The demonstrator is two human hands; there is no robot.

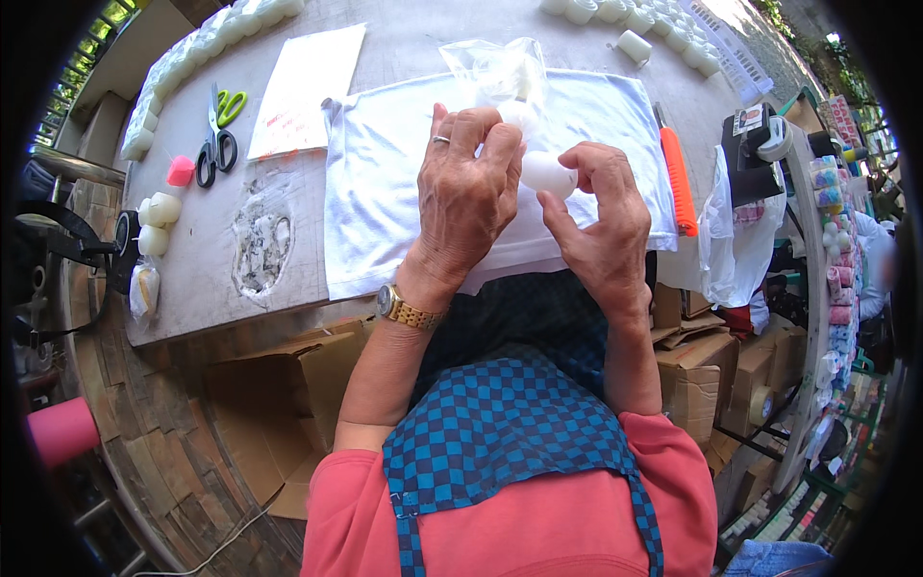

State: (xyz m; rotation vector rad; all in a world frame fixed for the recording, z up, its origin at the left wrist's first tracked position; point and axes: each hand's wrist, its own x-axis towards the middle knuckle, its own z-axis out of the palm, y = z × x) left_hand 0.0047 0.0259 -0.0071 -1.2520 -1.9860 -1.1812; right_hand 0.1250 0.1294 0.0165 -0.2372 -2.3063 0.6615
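Note:
A small white candle (546, 176) with a dark wick tip is between my hands above a white cloth (375, 207). My left hand (468, 183), with a ring and a gold watch at the wrist, is closed at the candle's left end; its thumb is hidden. The thumb and forefinger of my right hand (601, 207) pinch the candle around its wick end. Just beyond my left fingers lies a clear plastic bag (495, 72) with whitish contents. Another white rounded piece (519, 117) shows between the bag and my left fingers, partly covered.
Wrapped white candles (187, 62) line the table's far left edge, with more candles (663, 24) at the far right. Scissors (216, 149), a white packet (308, 91) and crumpled clear film (262, 240) lie left of the cloth. An orange cutter (677, 183) lies right. Cardboard boxes (279, 404) stand below.

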